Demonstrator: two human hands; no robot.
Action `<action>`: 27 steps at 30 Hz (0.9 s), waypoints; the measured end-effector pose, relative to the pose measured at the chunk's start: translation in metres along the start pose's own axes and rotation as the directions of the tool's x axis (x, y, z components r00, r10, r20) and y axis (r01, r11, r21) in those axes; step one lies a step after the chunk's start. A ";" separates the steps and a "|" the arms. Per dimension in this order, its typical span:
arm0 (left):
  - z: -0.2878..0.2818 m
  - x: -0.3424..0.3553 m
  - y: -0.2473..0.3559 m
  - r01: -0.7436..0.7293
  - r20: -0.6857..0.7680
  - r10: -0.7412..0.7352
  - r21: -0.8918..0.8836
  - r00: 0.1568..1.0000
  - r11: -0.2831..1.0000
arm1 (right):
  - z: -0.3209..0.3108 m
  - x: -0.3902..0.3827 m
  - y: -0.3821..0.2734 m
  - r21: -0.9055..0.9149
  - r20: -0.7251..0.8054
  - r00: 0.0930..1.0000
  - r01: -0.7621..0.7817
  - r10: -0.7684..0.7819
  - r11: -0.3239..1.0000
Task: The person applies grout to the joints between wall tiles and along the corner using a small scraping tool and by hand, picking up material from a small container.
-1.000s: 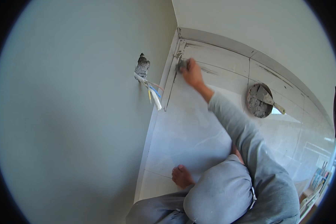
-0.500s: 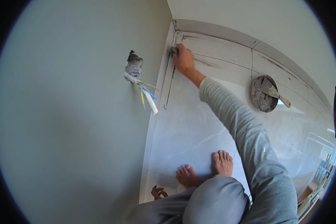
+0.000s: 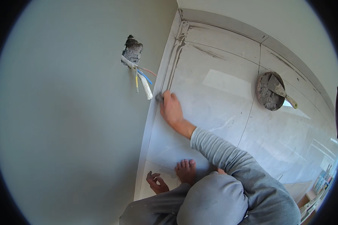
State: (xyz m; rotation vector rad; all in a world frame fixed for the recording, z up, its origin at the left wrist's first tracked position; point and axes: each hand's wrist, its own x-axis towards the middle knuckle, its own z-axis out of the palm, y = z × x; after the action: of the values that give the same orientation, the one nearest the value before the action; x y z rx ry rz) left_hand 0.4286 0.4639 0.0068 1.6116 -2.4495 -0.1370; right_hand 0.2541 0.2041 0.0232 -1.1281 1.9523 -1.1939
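Observation:
My right hand (image 3: 172, 110) is closed on a small grey object (image 3: 159, 96), mostly hidden by the fingers, at the joint beside the left skirting (image 3: 164, 68). Streaks of dark grout (image 3: 180, 45) run along that joint and into the corner above. My left hand (image 3: 157, 182) hangs low by my left foot, empty, with its fingers loosely curled and apart. To the right, a round pan of grey grout (image 3: 268, 99) sits on the floor tiles (image 3: 214, 97), with a putty knife (image 3: 279, 90) lying across it.
In the left wall (image 3: 71, 86) a rough hole (image 3: 132, 48) has a white conduit and several coloured wires (image 3: 146, 75) sticking out. Skirting runs along the far wall (image 3: 274, 18). Assorted items (image 3: 319, 182) stand at the far lower right. My knees and bare feet are below.
My right hand has moved from the far corner down along the left joint toward me, leaving a longer dark streak. My left hand, out of sight a second ago, shows beside my foot.

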 end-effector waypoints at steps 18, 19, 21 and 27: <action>-0.087 -0.032 -0.055 0.647 0.105 -0.690 -0.468 0.716 0.601 | -0.102 0.141 0.039 -0.082 -0.231 0.949 0.203 -0.217 0.976; -0.084 -0.033 -0.057 0.635 0.100 -0.675 -0.464 0.731 0.618 | -0.112 0.174 0.044 -0.148 -0.247 0.936 0.219 -0.251 0.964; -0.082 -0.026 -0.059 0.628 0.100 -0.664 -0.452 0.741 0.633 | -0.122 0.225 0.054 -0.198 -0.226 0.937 0.223 -0.266 0.955; -0.085 -0.031 -0.053 0.658 0.106 -0.687 -0.424 0.718 0.622 | -0.117 0.240 0.052 -0.504 0.064 0.939 0.323 -0.339 0.801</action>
State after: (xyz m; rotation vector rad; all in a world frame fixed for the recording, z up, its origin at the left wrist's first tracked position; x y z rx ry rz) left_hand 0.5068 0.4738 0.0760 2.1537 -1.4605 -0.6802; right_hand 0.0279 0.0536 0.0159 -1.7959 2.2276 -0.8667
